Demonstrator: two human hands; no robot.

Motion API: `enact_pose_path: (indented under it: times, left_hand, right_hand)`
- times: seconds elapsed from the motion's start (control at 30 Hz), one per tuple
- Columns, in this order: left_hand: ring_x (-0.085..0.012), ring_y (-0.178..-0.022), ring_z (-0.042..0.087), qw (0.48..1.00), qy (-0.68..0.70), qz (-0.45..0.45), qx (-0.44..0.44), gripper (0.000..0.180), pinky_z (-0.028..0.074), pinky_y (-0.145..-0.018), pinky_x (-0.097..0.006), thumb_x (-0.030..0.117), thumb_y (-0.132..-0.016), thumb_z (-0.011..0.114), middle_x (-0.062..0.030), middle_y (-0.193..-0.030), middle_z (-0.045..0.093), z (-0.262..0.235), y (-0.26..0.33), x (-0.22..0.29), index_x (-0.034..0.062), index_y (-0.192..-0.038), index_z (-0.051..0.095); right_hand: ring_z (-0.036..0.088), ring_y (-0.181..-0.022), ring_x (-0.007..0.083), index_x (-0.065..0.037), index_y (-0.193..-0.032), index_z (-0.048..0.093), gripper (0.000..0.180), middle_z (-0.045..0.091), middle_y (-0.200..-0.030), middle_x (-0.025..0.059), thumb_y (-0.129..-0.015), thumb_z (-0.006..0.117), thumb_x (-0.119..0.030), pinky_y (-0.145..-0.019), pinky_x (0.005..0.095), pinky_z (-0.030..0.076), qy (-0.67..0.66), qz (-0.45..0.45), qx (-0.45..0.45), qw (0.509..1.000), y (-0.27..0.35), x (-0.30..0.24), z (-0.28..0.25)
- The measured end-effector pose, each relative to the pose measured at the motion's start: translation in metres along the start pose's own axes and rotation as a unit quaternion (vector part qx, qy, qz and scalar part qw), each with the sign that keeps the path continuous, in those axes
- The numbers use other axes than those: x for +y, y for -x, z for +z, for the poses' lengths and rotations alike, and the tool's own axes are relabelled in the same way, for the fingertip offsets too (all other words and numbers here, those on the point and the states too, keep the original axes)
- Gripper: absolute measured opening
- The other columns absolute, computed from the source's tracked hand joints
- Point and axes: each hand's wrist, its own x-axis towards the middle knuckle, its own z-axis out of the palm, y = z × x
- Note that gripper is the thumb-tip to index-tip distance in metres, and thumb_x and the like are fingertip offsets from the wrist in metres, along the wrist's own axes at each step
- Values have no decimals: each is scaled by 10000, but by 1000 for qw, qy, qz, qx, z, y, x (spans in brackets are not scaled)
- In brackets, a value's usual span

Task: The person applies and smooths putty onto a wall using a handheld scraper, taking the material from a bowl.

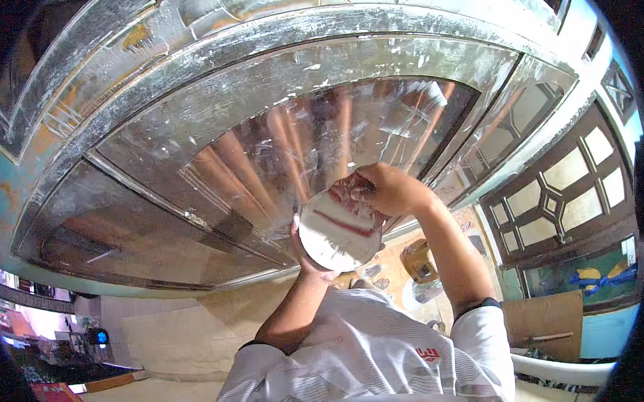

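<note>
Left hand (308, 255) cups a small round white tub (339, 231) from below, up against the glass door pane (298, 137). Right hand (386, 189) fingers pinched together inside it, scooping white paste. Tub looks light and stiff, probably slick, so grip the base

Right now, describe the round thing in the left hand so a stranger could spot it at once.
Start at the big glass door panel in its putty-smeared frame. Just below its middle, the left hand cups a round white tub while the right hand dips in at its rim. Its red streak marks it.
</note>
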Motion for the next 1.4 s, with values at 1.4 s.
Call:
enact_pose_path:
  times: [1.4]
  left_hand:
    - [-425,-1363,476,976,-95,149,-128,775,373,-1129,-624,665,-972,372,-166,-1529,469,7,5,13,126,-1525,431]
  right_hand:
    - [714,-931,331,5,-1092,695,273,720,-989,224,-860,679,-138,-824,422,555,40,-14,14,999,-27,-10,-11]
